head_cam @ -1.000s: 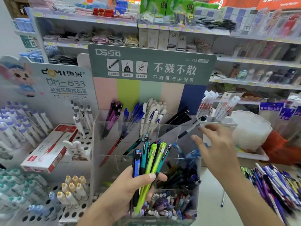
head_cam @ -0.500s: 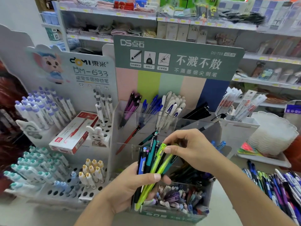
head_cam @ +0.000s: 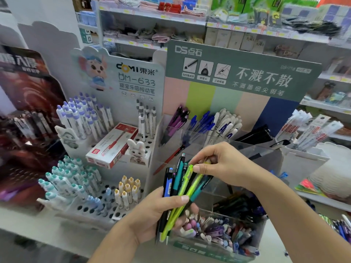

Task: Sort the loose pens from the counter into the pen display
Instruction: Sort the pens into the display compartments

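Observation:
My left hand (head_cam: 152,211) grips a bunch of pens (head_cam: 178,188), lime green, teal, blue and black, held upright in front of the clear tiered pen display (head_cam: 262,154). My right hand (head_cam: 224,164) reaches across from the right and pinches the top of one lime green pen (head_cam: 197,179) in that bunch. The display's upper rows hold purple, blue, white and black pens; its lowest bin (head_cam: 218,230) is full of mixed pens. Loose pens (head_cam: 340,226) lie on the counter at the far right edge.
A white peg-hole pen stand (head_cam: 95,209) with capped pens stands to the left, with a red-and-white pen box (head_cam: 112,145) lying on it. A white holder of packaged refills (head_cam: 305,160) and stacked white trays (head_cam: 330,173) sit to the right. Store shelves fill the background.
My right hand came back from the display's right side to the bunch and took hold of a lime green pen's top. The view shifted left, and the left hand kept its grip.

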